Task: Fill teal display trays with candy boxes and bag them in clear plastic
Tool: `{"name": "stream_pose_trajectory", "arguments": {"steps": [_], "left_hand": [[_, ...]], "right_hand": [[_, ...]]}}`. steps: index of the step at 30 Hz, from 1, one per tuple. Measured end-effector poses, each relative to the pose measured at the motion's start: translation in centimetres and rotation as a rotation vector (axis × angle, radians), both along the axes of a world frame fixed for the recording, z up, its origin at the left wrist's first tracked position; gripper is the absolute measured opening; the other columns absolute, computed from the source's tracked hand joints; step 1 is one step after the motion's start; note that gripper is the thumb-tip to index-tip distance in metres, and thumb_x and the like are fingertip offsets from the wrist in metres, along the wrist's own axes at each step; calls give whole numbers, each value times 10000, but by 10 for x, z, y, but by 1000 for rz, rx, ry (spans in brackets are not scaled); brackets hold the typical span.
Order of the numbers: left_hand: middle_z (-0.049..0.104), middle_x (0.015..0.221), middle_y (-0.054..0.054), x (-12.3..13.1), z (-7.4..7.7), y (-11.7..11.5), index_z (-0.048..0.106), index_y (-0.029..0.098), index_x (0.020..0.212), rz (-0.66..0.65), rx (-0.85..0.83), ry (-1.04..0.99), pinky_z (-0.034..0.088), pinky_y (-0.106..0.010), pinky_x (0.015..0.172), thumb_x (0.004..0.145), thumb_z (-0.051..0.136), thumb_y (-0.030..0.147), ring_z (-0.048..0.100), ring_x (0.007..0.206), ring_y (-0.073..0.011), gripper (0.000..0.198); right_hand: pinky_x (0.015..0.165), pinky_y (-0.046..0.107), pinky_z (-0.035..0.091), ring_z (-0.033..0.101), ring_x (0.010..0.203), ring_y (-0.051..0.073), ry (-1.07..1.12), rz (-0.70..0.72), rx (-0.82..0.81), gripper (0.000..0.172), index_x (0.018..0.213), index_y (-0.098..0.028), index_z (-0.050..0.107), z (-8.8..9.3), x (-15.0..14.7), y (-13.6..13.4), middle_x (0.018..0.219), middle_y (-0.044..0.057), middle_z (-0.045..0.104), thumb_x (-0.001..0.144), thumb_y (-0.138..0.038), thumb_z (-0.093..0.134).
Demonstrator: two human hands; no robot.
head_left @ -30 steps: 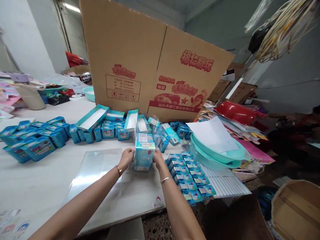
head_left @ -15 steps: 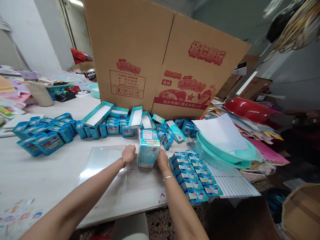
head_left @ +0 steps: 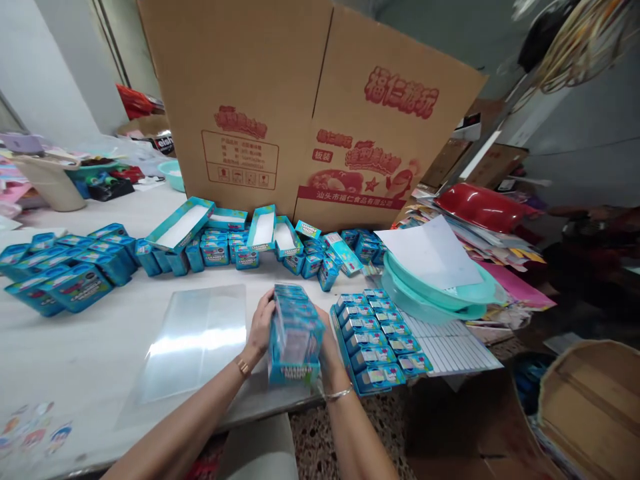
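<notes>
In the head view, a blue display box (head_left: pixel 293 375) filled with small packs stands between the two hands, close to the front edge of the counter (head_left: pixel 75 357). The left hand (head_left: pixel 260 325) has its fingers against the box's left side, and the right hand (head_left: pixel 330 345) holds the opposite side (its fingertips are hidden, so how firmly they press I cannot tell). Blur also hides whether the box is lifted or resting. Uneven pressure could, I judge, bow the sides and let packs slip; a tilt toward the edge might spill them. A swing rightward might knock the rows of blue packs (head_left: pixel 370 343); one leftward could drag the clear sheets (head_left: pixel 200 333).
</notes>
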State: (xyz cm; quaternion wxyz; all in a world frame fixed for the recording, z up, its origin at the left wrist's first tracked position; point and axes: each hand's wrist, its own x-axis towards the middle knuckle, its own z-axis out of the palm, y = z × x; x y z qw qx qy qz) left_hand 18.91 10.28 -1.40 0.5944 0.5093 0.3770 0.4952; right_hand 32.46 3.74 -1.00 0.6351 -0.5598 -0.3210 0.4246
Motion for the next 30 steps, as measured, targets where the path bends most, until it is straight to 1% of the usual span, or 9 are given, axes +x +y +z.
{"name": "stream_pose_trajectory", "arguments": {"steps": [3,5,8,11,13,17,22,27,30], "left_hand": [[477,1510,-68,-6,-13,-23,525,230,1398,17,157,13,297,-366,1170,913,517,442,407,1407,-242,529],[492,1494,-78,-9,-21,-29,537,222,1382,30,148,22,307,-365,1166,940,486,438,424,1394,-241,495],[540,1442,-98,-10,-24,-18,526,222,1377,61,61,-29,374,-363,1115,946,491,479,494,1332,-241,502],[600,1363,-109,-6,-17,8,536,227,1364,74,-30,-63,472,-332,967,873,600,536,599,1184,-236,584],[698,1164,-110,1,-12,23,674,180,1178,47,-49,-29,502,-305,827,774,709,540,657,980,-227,543],[697,765,-39,13,-9,37,735,148,829,39,-55,-10,452,-262,644,683,780,479,592,684,-162,365],[678,723,-17,15,-14,43,721,160,734,61,-53,-8,428,-254,636,676,773,426,560,661,-144,278],[663,687,-12,14,-16,50,703,159,697,33,-38,-12,415,-251,599,693,769,431,543,613,-133,279],[646,645,-5,14,-15,46,689,159,706,37,-36,-17,405,-247,571,707,756,447,536,579,-128,295]], "right_hand": [[814,294,520,648,948,212,47,-6,64,379,962,-228,725,-6,-12,-10,977,29,738,826,-562,609],[908,309,504,637,1059,218,74,-20,93,409,1049,-226,717,-11,-17,-13,1105,44,724,861,-561,577],[981,338,476,610,1156,235,89,-51,112,427,1121,-216,694,-19,-15,-10,1210,73,694,856,-538,608],[969,346,479,596,1180,228,124,-113,114,496,1201,-238,632,-23,-4,8,1285,81,648,828,-565,620],[918,327,489,604,1132,217,109,-120,114,484,1153,-242,631,-25,5,26,1226,70,661,808,-582,619],[733,261,473,581,789,167,61,-85,91,355,783,-217,608,-31,14,54,777,-6,625,738,-562,681],[605,231,403,444,617,121,89,-40,49,394,699,-228,497,-39,16,65,622,-61,455,733,-577,677],[573,231,393,433,584,117,110,30,36,402,701,-234,457,-35,17,66,607,-65,444,747,-576,664],[585,233,415,494,619,131,107,52,48,383,703,-230,492,-32,13,65,616,-50,498,759,-573,654]]}}
